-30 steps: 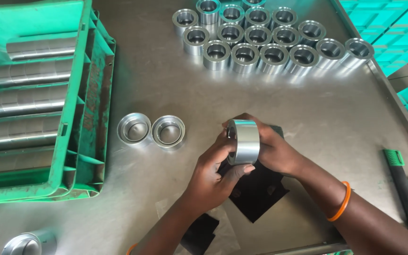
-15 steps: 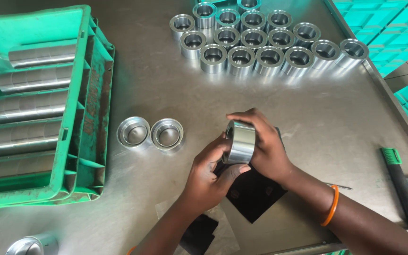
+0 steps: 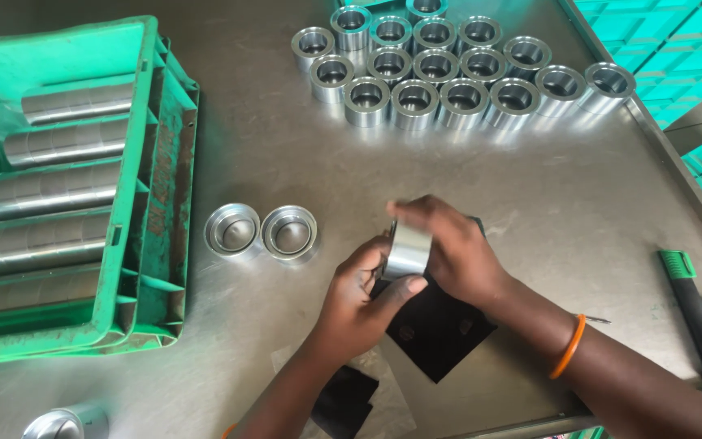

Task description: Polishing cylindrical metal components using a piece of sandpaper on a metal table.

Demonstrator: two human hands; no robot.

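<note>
At the far left, a green plastic crate (image 3: 144, 203) sits on the metal desk (image 3: 286, 146), loaded with long rows of stacked metal cylinders (image 3: 42, 191) lying on their sides. Near the bottom left corner, one rounded metal part (image 3: 54, 425) lies at the edge of view. Just to the right of the crate, two shallow metal cups (image 3: 262, 232) rest side by side, touching or nearly so, with open faces upward. The left hand (image 3: 359, 305) comes up from the bottom of the view; its grip is closed on a short metal sleeve (image 3: 407, 250), with the thumb pressed against the lower edge. The right hand (image 3: 448, 252) covers the same sleeve from above and from the right, its fingers curled over the top, so its grip also pinches the sleeve. The sleeve is held just above the desk, centre of view, over a black square sheet (image 3: 436, 333). A second, smaller black piece (image 3: 343, 398) lies lower left of that sheet, beside the left forearm. The right wrist carries an orange band (image 3: 568, 347). At the top, a cluster of upright metal sleeves (image 3: 448, 69) stands in close rows, well apart from the hands. At the far right, a tool with a green and black handle (image 3: 692, 313) lies near the desk edge.
</note>
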